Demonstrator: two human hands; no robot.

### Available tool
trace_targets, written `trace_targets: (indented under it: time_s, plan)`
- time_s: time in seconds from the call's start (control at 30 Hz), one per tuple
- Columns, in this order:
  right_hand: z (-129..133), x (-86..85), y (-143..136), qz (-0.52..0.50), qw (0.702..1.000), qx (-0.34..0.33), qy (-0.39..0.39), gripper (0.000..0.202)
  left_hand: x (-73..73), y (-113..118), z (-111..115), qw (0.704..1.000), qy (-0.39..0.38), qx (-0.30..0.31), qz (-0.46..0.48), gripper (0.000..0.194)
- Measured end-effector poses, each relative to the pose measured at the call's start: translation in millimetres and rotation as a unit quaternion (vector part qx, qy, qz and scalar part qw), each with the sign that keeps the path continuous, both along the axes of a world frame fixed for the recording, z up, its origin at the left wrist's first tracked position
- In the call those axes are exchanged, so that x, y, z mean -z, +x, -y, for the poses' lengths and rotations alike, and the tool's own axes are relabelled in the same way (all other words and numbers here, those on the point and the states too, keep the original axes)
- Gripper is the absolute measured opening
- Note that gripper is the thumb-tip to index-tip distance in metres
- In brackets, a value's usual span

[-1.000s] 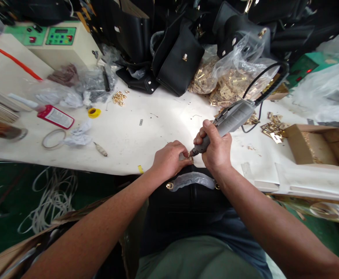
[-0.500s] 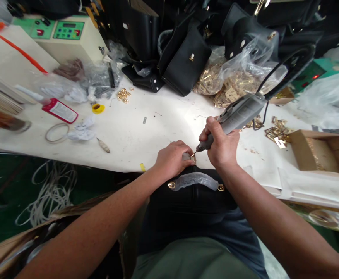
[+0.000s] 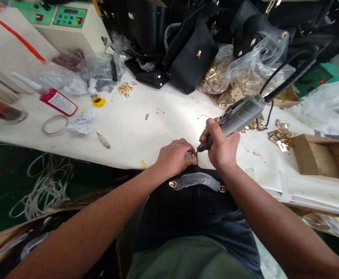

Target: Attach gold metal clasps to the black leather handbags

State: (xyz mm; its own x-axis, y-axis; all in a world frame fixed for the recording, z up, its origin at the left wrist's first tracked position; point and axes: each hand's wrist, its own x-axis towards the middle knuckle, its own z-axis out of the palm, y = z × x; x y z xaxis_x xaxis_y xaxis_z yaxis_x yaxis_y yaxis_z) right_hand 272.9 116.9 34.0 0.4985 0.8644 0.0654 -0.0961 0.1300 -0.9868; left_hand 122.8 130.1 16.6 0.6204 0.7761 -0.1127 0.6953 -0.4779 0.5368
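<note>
My right hand (image 3: 223,145) is closed around a grey electric screwdriver (image 3: 240,112), held at a slant with its cord running up to the right. The screwdriver's tip points down at a small gold metal fitting (image 3: 195,157) at the table's front edge; whether it touches is hard to make out. My left hand (image 3: 175,155) pinches that gold fitting between thumb and fingers, partly covering it. Just below, a black handbag (image 3: 184,197) rests against my lap, its handle (image 3: 197,181) wrapped in clear plastic, with gold rings at both ends.
Several black bags (image 3: 192,58) and plastic sacks of gold fittings (image 3: 236,85) crowd the back. At right lies a cardboard box (image 3: 305,157) beside loose gold plates (image 3: 281,135). A red bottle (image 3: 59,102), yellow tape (image 3: 99,102) and a small pointed tool (image 3: 103,140) lie left.
The screwdriver's tip is slightly lower and closer to the gold fitting. Both hands keep their hold. The view has shifted a little.
</note>
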Motion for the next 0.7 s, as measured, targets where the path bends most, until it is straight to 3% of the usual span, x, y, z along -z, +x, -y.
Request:
trace_targets:
  time_s: [0.23, 0.5, 0.7]
  plan:
    - [2.6, -1.0, -0.7, 0.040, 0.999, -0.027, -0.005, 0.034, 0.7, 1.4, -0.8, 1.000, -0.012, -0.005, -0.005, 0.027]
    - [1.6, -7.6, 0.4, 0.125, 0.984, -0.126, -0.012, 0.029, 5.6, 0.9, -0.6, 1.000, 0.001, -0.001, -0.003, 0.033]
    - [0.3, -11.2, 0.7, 0.149, 0.978, -0.147, -0.019, 0.025, 6.6, 0.8, -1.2, 1.000, 0.002, 0.002, -0.005, 0.034]
